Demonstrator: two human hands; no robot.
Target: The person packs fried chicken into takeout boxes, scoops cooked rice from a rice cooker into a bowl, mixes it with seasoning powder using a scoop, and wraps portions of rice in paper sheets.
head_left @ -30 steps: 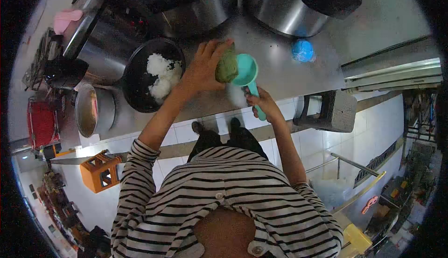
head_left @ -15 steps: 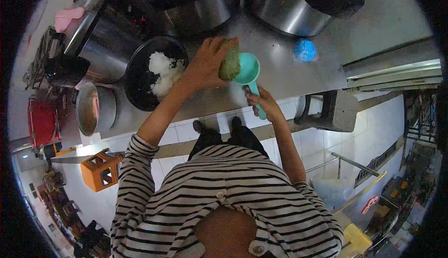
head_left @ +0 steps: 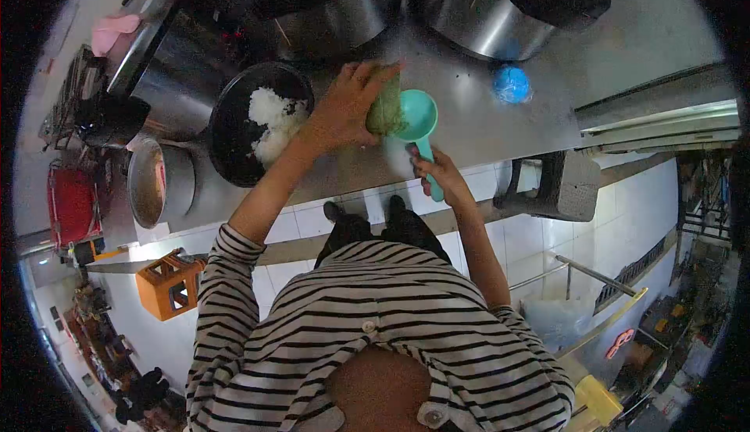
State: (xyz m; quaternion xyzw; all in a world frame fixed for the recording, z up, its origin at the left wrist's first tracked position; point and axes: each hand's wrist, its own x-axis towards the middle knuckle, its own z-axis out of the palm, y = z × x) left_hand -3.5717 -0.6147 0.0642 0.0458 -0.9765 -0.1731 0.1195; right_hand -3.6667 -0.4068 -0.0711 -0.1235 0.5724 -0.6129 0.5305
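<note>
- Left hand point(head_left: 337, 113) is wrapped round a green jar point(head_left: 384, 113), which lies at its right side, tilted, mouth toward the scoop point(head_left: 420, 112).
- Right hand point(head_left: 442, 173) grips the scoop's handle; the bowl lies beyond its fingers, far side.
- Pan point(head_left: 231, 147) with rice point(head_left: 268, 119): left of both.

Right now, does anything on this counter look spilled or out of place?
Slightly: a few dark specks lie on the steel counter, left of the blue ball, standing out against bare metal; I can't tell what they are. The turquoise scoop in your right hand shows no obvious damage.
</note>
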